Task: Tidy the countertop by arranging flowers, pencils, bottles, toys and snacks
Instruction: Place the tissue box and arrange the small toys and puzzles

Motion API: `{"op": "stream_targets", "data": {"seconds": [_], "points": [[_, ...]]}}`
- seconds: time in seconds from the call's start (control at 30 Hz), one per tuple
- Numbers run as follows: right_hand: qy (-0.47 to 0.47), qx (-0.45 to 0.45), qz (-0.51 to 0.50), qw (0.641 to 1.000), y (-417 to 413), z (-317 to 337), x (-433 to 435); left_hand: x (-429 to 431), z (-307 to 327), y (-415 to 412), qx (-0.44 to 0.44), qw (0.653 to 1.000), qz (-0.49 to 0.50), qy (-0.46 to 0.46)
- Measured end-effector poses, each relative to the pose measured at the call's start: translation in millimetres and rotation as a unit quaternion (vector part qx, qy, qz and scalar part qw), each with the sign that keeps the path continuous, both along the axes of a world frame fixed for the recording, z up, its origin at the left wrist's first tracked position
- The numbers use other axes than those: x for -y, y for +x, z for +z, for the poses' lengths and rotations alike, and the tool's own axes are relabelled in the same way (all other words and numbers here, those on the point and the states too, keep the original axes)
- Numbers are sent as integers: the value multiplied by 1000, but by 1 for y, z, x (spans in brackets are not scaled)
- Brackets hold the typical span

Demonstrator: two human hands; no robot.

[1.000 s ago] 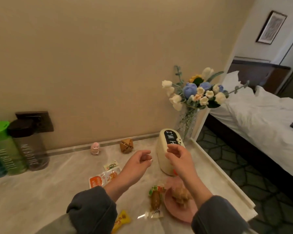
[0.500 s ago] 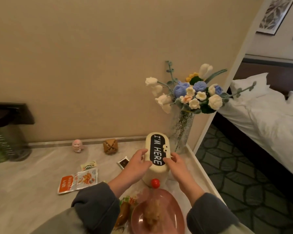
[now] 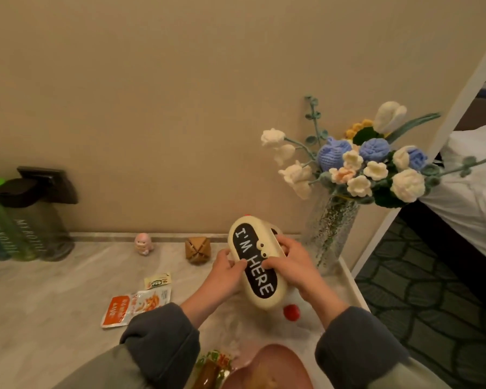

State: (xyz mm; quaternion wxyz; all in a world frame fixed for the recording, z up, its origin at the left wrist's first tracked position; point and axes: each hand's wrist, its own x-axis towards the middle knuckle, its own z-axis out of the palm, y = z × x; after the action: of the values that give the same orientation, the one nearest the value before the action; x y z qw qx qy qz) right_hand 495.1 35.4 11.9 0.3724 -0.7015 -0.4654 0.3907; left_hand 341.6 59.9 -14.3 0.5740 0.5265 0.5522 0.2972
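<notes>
At the right end of the countertop (image 3: 54,304): left hand (image 3: 225,273) and right hand (image 3: 288,265) both clamp the cream pencil case (image 3: 260,287). One hand per side, fingers curled round its flanks, thumbs on the black "I'M HERE" panel. Case is tipped, lettered face up, lower end nearest the person. Can't tell if it's clear of the surface.

Delta: a second ago both hands hung short of the case, holding nothing, and the case stood on its own. Half a second ago they'd just met its sides. Now it's a full two-handed grip and the case is off vertical. Reads as the pencil step under way. Lifting or opening, can't say which. No pencils in view.

- Just beside the case's near end: small red ball (image 3: 291,312).
- Right of the hands: crocheted flowers (image 3: 371,169) in a glass vase (image 3: 331,223), upright.
- By the wall: wooden puzzle ball (image 3: 197,250) and pink figurine (image 3: 143,243), apart.
- Left of the wrists: orange snack packet (image 3: 132,307), small sachet (image 3: 157,281) just beyond.
- Near edge: pink plate (image 3: 286,360), wrapped sausage (image 3: 208,373) beside it.
- Far left: water bottles (image 3: 26,223) in a row.

Snacks and toys look unsorted, so most of the tidy is probably left.
</notes>
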Motion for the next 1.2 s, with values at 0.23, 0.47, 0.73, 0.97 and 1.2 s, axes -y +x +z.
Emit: {"op": "stream_targets", "data": {"seconds": [0.23, 0.47, 0.73, 0.97, 1.2], "points": [[14, 257, 132, 957, -5, -1, -32, -20, -21, -26, -27, 997, 34, 64], [42, 375, 225, 898, -3, -12, -42, -41, -37, -46, -266, 943, 42, 194], [54, 386, 210, 897, 1, -23, -52, -62, -50, -48, -307, 922, -23, 236], [49, 355, 194, 913, 0, -27, -53, -78, -62, -59, -404, 866, -6, 293], [52, 343, 172, 922, -4, -29, -49, -80, -62, -70, -426, 862, 14, 275]]}}
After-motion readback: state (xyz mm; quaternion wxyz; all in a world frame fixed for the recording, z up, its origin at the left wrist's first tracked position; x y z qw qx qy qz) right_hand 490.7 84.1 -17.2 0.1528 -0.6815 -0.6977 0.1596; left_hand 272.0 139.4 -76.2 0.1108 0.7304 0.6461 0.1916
